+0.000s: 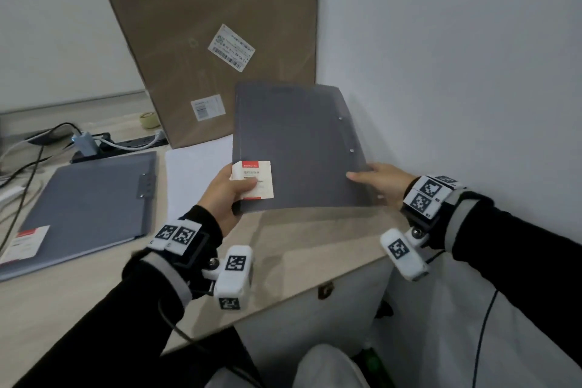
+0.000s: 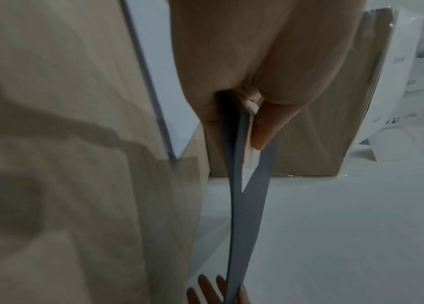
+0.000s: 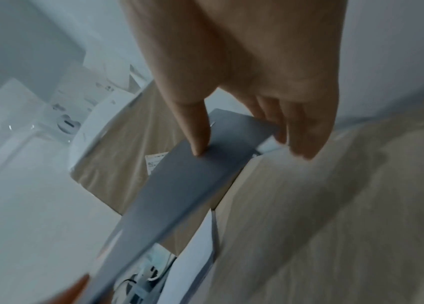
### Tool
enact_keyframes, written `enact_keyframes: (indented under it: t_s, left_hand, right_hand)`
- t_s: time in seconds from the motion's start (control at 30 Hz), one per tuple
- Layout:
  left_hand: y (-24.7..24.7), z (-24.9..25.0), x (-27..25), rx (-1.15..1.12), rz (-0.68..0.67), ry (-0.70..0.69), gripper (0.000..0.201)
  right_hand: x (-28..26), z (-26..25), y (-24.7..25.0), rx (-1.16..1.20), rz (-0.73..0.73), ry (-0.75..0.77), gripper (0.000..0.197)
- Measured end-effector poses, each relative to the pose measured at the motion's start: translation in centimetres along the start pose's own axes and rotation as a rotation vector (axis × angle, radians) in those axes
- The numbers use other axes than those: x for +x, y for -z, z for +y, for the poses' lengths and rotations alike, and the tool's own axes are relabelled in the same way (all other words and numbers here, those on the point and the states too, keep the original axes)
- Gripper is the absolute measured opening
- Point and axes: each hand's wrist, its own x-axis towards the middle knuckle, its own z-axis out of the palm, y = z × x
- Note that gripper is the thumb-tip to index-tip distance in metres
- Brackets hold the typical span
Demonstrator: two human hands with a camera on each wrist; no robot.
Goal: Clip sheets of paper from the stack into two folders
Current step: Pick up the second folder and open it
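The left hand [image 1: 231,190] pinches the near left corner of a grey folder [image 1: 296,148], thumb on top over the white and red label [image 1: 253,179] and fingers curled beneath. In the left wrist view the two covers part just beyond the thumb, with a pale sliver between them that may be paper, though the view is too blurred to be sure. The right hand [image 1: 382,181] grips the near right corner, thumb pressed on the top cover and the other fingers wrapped under the edge. The folder is held clear of the desk [image 1: 315,239], tilted up towards the far side.

Past the left fingers, the stack of paper [image 1: 192,179] lies flat on the desk, and further left sits a second folder [image 1: 91,205], closed, with its clip [image 1: 146,186] showing.

The step in hand looks like handling one folder, either readying it for sheets or setting it aside. The next move calls for laying it flat within reach of the stack and lifting the cover without bending it.

Furthest off, a cardboard box [image 1: 204,35] leans against the wall.
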Motion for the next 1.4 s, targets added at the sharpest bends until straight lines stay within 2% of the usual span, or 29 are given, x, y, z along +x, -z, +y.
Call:
enact_keyframes:
  t_s: [0.07,0.17,0.3,0.4,0.47,0.53,0.63,0.73,0.8,0.87,1.0,1.07,1.17,1.23,1.33,1.4]
  left_hand:
    - [0.6,-1.4,-2.7,-0.005,-0.008,0.019,0.042]
    - [1.4,-3.9,-6.1,0.024,0.002,0.062,0.043]
    - [1.3,-6.8,-10.0,0.083,-0.009,0.09,0.048]
    - [0.6,-8.4,-12.8,0.118,-0.006,0.085,0.046]
    - [0.2,-9.3,-14.2,0.116,-0.01,0.097,0.046]
    - [-0.4,-9.8,-15.6,0.12,-0.017,0.097,0.041]
    - [-0.9,-10.1,-17.3,0.134,-0.031,0.151,0.027]
    - [-0.8,-9.9,-18.2,0.258,0.018,0.258,0.007]
    - [-0.4,-9.7,-18.2,0.487,0.033,0.238,0.018]
    - [-0.4,-9.3,-18.5,0.694,0.027,0.179,0.036]
    - [-1.0,-7.9,-19.6,0.936,-0.055,0.156,0.052]
    - [-1.4,-6.9,-20.2,0.856,-0.1,0.167,0.059]
    - [-1.8,-4.0,-21.6,0.548,-0.134,0.158,0.058]
    - [-1.0,-1.3,-22.3,0.381,-0.158,0.125,0.061]
    - [1.9,2.8,-22.7,0.242,-0.171,0.088,0.085]
    - [3.8,5.2,-23.4,0.19,-0.173,0.058,0.087]
  right_hand:
    - [-1.9,0.9,-0.5,0.136,-0.078,-0.046,0.044]
    - [-5.0,3.0,-1.6,0.196,-0.029,-0.051,0.039]
    - [-9.1,6.3,-2.4,0.055,0.049,-0.012,0.045]
    - [-10.4,8.5,-1.8,-0.144,0.107,-0.078,0.045]
    - [-10.6,9.6,-1.1,-0.223,0.121,-0.099,0.053]
    - [-11.1,9.9,-0.7,-0.274,0.133,-0.096,0.055]
    - [-11.8,9.8,0.3,-0.3,0.113,-0.094,0.046]
    - [-14.7,8.0,0.8,-0.102,0.112,-0.114,0.033]
    - [-17.4,6.4,0.9,-0.002,0.043,-0.072,0.01]
    - [-18.9,5.2,1.4,0.086,-0.025,-0.018,0.015]
    - [-22.5,1.5,0.4,0.321,-0.231,0.128,0.03]
    - [-23.9,-0.5,-1.1,0.308,-0.366,0.205,0.048]
    - [-24.3,-3.3,-4.4,0.26,-0.525,0.264,0.074]
    - [-23.9,-4.9,-7.4,0.216,-0.582,0.283,0.075]
    - [-23.7,-6.5,-12.5,0.175,-0.617,0.278,0.078]
    - [-23.8,-6.9,-15.9,0.118,-0.617,0.272,0.077]
